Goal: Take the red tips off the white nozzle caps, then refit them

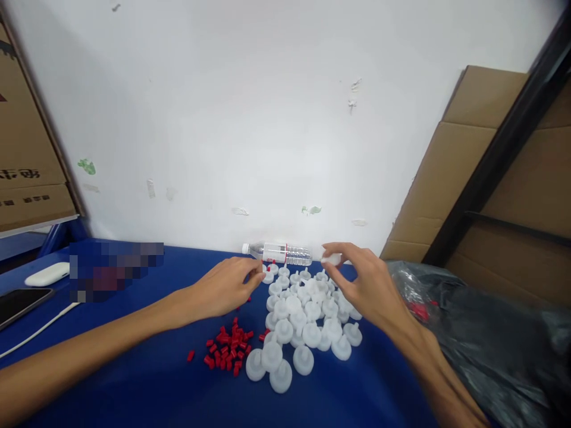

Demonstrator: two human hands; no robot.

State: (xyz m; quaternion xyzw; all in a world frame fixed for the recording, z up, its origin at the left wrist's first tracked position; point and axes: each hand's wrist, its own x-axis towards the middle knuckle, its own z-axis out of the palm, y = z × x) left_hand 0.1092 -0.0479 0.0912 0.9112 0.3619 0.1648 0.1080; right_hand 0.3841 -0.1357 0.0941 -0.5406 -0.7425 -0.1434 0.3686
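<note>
My right hand point(363, 276) pinches a white plastic spout cap point(331, 259) between thumb and fingers, above the far right side of a heap of similar white spout caps point(312, 309). These are round, translucent pieces, several with a narrow nozzle pointing up. At the heap's far left edge is my left hand point(229, 286), thumb and fingertips brought together; whatever they grip is hidden. A few red specks show beside those fingertips. Nearer to me, left of the white heap, lies a pile of small red caps point(229, 348), with one red cap point(191, 355) apart from it.
A clear water bottle point(285, 254) lies on its side against the white wall point(267, 119). On the blue table's left are a phone point(22, 303), a white case point(47, 274) and a white cable point(40, 333). A black plastic bag point(486, 333) and cardboard point(446, 160) stand right.
</note>
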